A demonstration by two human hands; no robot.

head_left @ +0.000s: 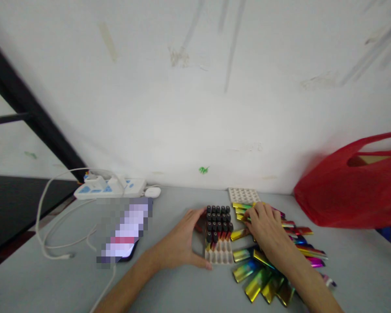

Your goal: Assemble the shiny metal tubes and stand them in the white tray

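Note:
A white tray with rows of round hollows [220, 257] holds several small black-capped tubes [218, 217] standing upright, their lower parts red, orange and yellow. The hollows along its near side are bare. My left hand [179, 243] curves around the tray's left side, thumb at the near corner and fingertips at the far one. Over a spread of shiny metallic tubes [257, 284] in gold, green, blue and pink is my right hand [267, 226]. Its fingers are bent, with the fingertips closed at the end of a gold tube [242, 217]. My palm hides part of the pile.
A second white tray [243, 194] lies against the wall. A red bag [348, 187] stands at the right. On the left are a phone [130, 234], a white power strip [133, 188], a small white case [153, 192] and a looping white cable [41, 217].

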